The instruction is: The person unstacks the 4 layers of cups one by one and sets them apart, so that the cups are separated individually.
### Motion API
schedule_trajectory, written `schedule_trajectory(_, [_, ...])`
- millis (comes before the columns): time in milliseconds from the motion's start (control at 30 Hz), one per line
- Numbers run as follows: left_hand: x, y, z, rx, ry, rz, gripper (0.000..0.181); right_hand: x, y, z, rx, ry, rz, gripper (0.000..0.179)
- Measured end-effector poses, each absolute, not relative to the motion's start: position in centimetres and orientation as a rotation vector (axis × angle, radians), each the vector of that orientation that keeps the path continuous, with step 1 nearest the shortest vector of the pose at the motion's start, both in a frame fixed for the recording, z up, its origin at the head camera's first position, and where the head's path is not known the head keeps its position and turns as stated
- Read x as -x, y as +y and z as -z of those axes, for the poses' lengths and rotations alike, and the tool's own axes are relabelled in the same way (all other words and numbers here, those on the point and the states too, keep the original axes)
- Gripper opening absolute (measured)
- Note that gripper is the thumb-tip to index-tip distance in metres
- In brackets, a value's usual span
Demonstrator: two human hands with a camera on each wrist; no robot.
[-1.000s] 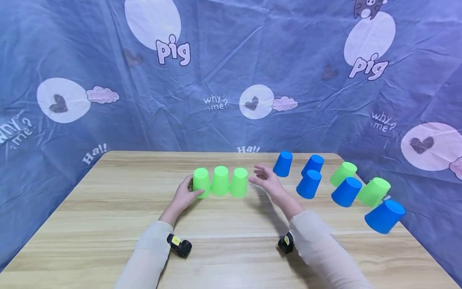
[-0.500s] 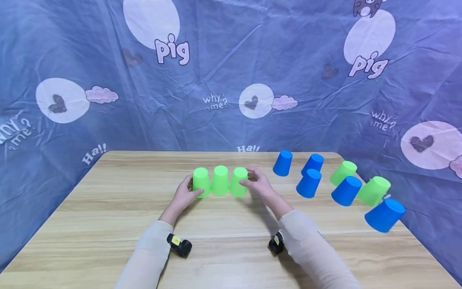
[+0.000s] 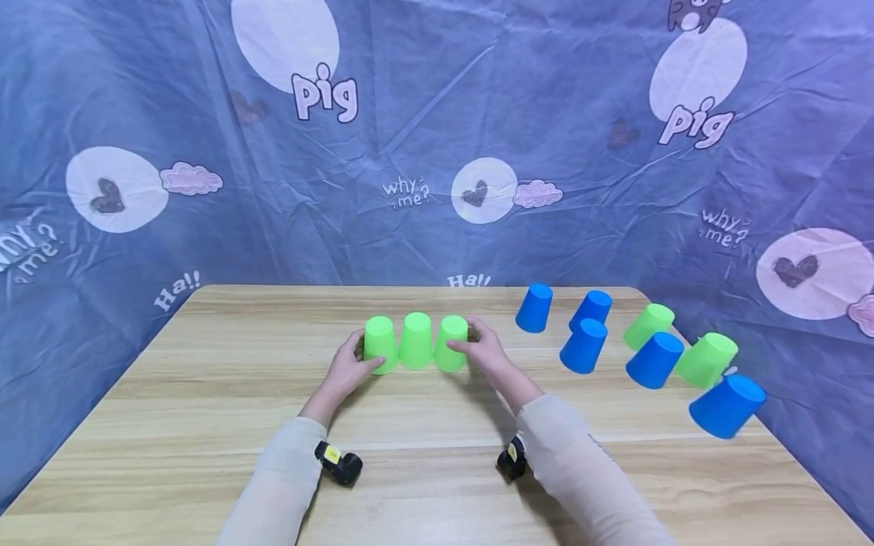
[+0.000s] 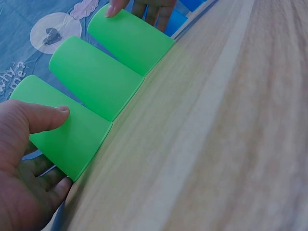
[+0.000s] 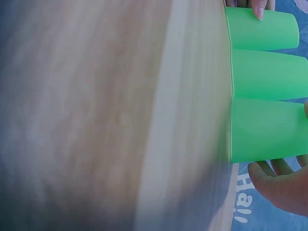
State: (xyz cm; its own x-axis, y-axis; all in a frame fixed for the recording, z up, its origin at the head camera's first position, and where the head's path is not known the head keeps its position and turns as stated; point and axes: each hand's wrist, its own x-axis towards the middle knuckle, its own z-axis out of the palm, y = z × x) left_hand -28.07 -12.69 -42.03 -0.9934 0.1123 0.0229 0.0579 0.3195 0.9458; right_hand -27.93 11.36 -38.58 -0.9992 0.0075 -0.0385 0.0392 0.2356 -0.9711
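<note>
Three green cups stand upside down in a row at the middle of the table, rims touching or almost so. My left hand (image 3: 347, 373) grips the left green cup (image 3: 379, 337), thumb on its near side and fingers around its outer side. At the other end my right hand (image 3: 488, 353) holds the right green cup (image 3: 449, 362) likewise, with the thumb across its front. Between them the middle green cup (image 3: 416, 341) is touched by neither hand. In the right wrist view, the fingers (image 5: 284, 190) lie along the outer wall of the right cup (image 5: 269, 132).
Several blue cups, among them a near one (image 3: 727, 406) and a far one (image 3: 535, 309), stand upside down on the right. Two more green cups (image 3: 649, 327) are among them. A patterned blue cloth (image 3: 423, 243) hangs behind the wooden table (image 3: 423, 485).
My right hand has moved left from beside the row and taken hold of the right green cup. The left hand keeps its grip on the left cup, and the cups have stayed put.
</note>
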Motion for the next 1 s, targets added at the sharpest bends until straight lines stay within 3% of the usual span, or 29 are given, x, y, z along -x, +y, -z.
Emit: schedule_trajectory(1000, [28.0, -12.8, 42.2, -0.177, 2.536, -1.787, 0.064, 26.6, 12.8, 37.0, -0.143, 2.426, 2.000, 0.056])
